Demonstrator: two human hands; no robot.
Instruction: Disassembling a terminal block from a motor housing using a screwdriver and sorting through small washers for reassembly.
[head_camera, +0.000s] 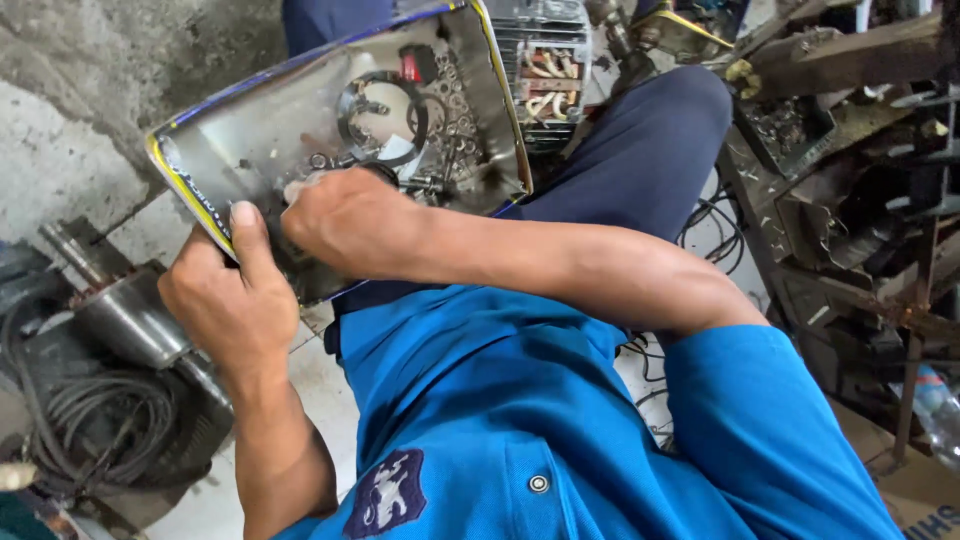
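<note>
I look down past my blue shirt at a shallow metal tray (200, 135) with a yellow and blue rim, resting on my lap. My left hand (225, 300) grips the tray's near edge, thumb pressed on the rim. My right hand (345, 220) reaches into the tray, with its fingers down among small parts at the near side; what they pinch is hidden. Inside the tray lie several nuts and washers (455, 120), a black rubber ring (385, 115) and a small red part (410, 68).
A motor with exposed copper windings (545, 70) sits beyond the tray. A metal cylinder (130, 320) and coiled black cables (100, 420) lie on the floor at left. Rusty metal scrap and frames (850, 180) pile up at right. A concrete wall (80, 100) stands behind.
</note>
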